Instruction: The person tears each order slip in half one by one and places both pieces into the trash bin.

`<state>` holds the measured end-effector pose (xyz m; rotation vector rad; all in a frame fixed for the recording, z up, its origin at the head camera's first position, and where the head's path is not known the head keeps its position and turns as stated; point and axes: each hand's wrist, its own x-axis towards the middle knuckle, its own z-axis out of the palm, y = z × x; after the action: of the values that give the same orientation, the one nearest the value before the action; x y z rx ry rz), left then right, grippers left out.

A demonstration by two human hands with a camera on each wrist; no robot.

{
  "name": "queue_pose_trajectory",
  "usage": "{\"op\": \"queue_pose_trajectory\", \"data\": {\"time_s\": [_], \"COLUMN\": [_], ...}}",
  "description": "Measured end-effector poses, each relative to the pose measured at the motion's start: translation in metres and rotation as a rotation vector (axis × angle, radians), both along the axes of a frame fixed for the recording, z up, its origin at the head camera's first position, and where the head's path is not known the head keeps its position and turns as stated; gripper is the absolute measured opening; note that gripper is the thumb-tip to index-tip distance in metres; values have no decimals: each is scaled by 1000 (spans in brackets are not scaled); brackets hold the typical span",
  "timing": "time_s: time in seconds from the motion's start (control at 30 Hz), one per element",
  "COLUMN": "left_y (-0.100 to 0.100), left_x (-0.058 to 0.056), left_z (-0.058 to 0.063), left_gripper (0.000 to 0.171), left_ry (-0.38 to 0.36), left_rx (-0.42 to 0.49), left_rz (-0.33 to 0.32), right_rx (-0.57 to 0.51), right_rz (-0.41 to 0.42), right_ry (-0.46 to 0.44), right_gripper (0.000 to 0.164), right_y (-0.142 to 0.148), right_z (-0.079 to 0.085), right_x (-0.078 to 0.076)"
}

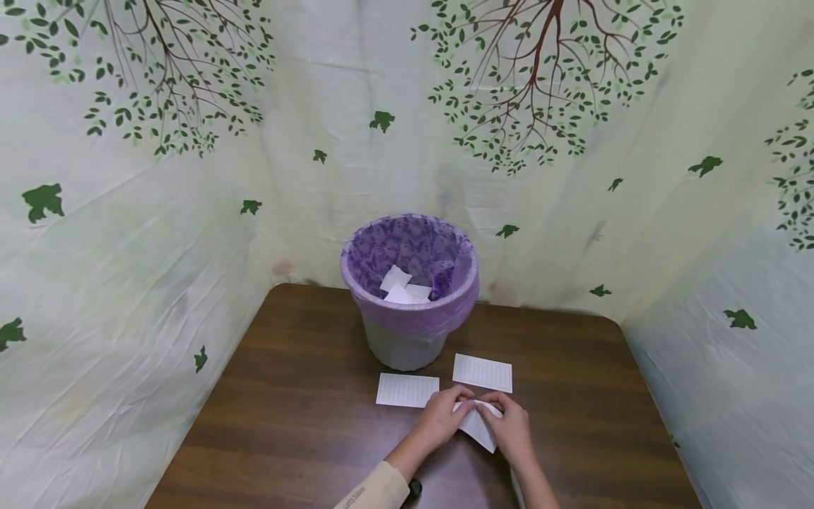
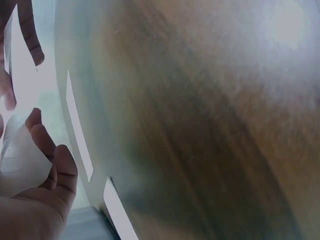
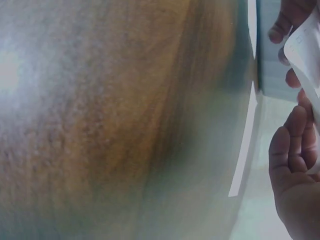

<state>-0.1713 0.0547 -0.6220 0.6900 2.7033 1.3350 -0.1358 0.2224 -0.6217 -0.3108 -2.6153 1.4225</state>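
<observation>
Both hands hold one white paper card (image 1: 478,428) above the table, near its front. My left hand (image 1: 445,413) pinches the card's upper left part between thumb and fingers. On the other side, my right hand (image 1: 509,424) pinches it, with the two thumbs close together. The card looks bent where they grip it; in the left wrist view the paper (image 2: 22,65) bows between the hands. Beyond the hands lie two lined white cards, a left card (image 1: 408,390) and a right card (image 1: 482,372), flat on the table.
A bin (image 1: 407,343) with a purple patterned liner (image 1: 420,318) stands at the back of the brown wooden table (image 1: 286,396). Inside it are several white paper pieces (image 1: 400,288). Cloth walls printed with trees and leaves (image 1: 381,121) surround the table.
</observation>
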Motion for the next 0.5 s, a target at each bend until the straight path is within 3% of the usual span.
{"op": "queue_pose_trajectory", "data": {"time_s": [0.17,0.5], "left_y": [-5,-13], "left_x": [-2,0], "left_z": [4,17], "left_gripper": [14,14], "left_ry": [8,-40], "left_rx": [2,90], "left_rz": [6,70], "right_rx": [19,63], "right_rz": [43,81], "right_ry": [25,131], "right_gripper": [8,8], "right_y": [-2,-12], "right_z": [2,15], "right_x": [1,2]}}
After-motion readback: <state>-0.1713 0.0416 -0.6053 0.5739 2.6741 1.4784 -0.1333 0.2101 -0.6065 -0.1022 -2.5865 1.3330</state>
